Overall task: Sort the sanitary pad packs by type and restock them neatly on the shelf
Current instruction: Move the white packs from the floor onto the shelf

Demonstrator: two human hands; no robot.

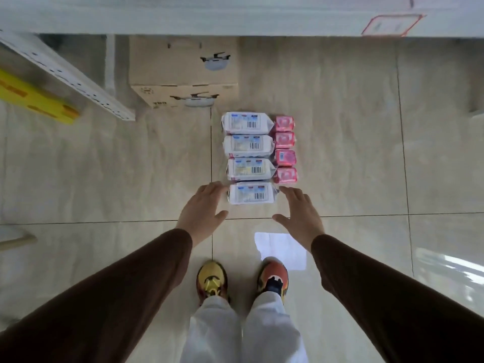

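Hands (203,209) open over packs (250,193) on tiled floor (353,153)

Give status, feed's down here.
Left hand and right hand open, flanking nearest white pack. Pink packs alongside. Nothing blocking.

Glossy beige tiled floor (340,127) w/ dark grout lines. Directly on it: 4 white packs (248,158) laid in a column, touching; 4 small pink packs (285,153) lined up just beside them on the right. A cardboard box (183,74) is set behind the packs; a yellow box (34,98) is seen far left.
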